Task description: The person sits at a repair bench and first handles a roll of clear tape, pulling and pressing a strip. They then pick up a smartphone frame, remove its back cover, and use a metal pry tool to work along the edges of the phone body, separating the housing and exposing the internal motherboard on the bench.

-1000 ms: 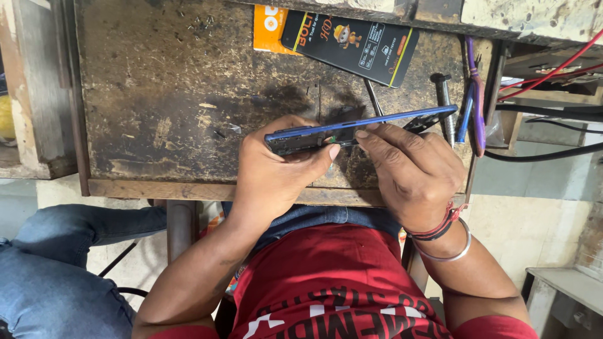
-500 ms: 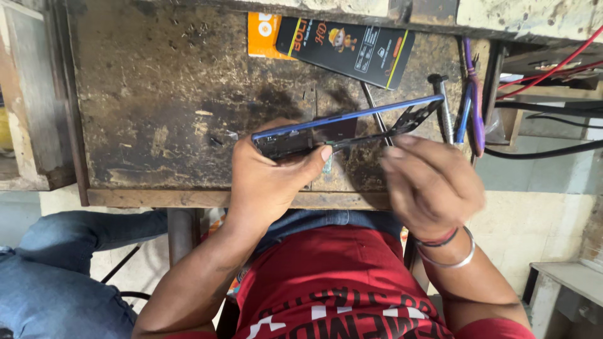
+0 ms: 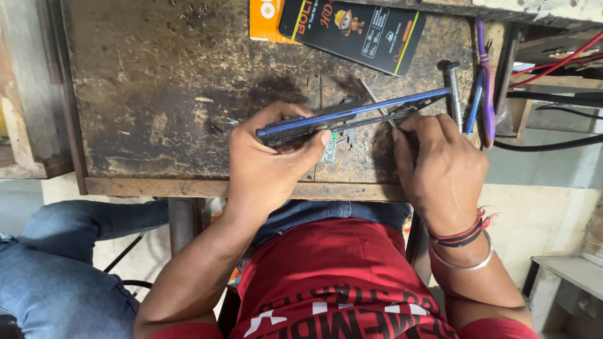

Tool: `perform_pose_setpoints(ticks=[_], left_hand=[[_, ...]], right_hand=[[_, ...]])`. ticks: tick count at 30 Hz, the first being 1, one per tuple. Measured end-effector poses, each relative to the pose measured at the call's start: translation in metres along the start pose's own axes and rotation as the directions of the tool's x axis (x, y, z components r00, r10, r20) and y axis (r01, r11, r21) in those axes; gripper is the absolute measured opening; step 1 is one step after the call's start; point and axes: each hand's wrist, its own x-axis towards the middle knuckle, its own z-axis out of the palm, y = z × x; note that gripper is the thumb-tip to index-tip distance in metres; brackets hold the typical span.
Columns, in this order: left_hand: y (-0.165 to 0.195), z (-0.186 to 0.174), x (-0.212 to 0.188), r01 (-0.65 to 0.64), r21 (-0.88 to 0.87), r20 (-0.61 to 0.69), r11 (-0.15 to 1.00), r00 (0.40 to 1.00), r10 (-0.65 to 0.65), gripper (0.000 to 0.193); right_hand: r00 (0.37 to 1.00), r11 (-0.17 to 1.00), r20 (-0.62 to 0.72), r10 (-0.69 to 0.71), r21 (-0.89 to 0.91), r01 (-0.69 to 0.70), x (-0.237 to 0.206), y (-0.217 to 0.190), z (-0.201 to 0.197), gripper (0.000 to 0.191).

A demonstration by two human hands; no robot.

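Right hand (image 3: 440,169) lower; blue phone frame (image 3: 352,113) edge-on

One head-worn camera looks steeply down, close over the workbench (image 3: 157,94).

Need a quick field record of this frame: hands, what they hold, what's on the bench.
left hand: grips one end of the blue phone frame, held on edge over the bench
right hand: fingertips at the frame's other end, on a thin metal tool
under frame: small green circuit board
bench: worn, dark, stained wood
far edge: black flat package over an orange one
right side: purple-handled tool, screwdriver, cables
right wrist: red threads, metal bangle
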Motion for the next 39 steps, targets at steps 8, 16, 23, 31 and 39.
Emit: perform_pose_setpoints(ticks=[8, 16, 23, 31, 39], left_hand=[[-0.001, -0.002, 0.002, -0.031, 0.039, 0.0, 0.999, 1.0, 0.031, 0.015], [-0.002, 0.0, 0.0, -0.026, 0.064, -0.027, 0.998, 0.999, 0.028, 0.016], [-0.003, 0.0, 0.0, -0.044, 0.046, -0.045, 0.998, 0.998, 0.046, 0.014], [-0.002, 0.001, 0.002, -0.033, 0.085, -0.053, 0.996, 0.998, 0.037, 0.015], [0.008, 0.006, 0.01, 0.005, 0.169, -0.031, 0.986, 1.0, 0.0, 0.017]], right_hand=[[0.999, 0.997, -0.02, -0.044, -0.062, 0.043, -0.002, 0.008, -0.006, 0.017], [0.996, 0.987, 0.017, -0.084, -0.135, 0.086, -0.006, 0.005, -0.009, 0.009], [0.998, 0.995, 0.012, -0.055, -0.079, 0.056, -0.013, 0.014, -0.012, 0.008], [0.99, 0.979, 0.027, -0.135, -0.152, 0.138, -0.017, 0.014, -0.016, 0.032], [0.966, 0.91, 0.088, -0.243, -0.325, 0.259, -0.006, 0.014, -0.028, 0.038]])
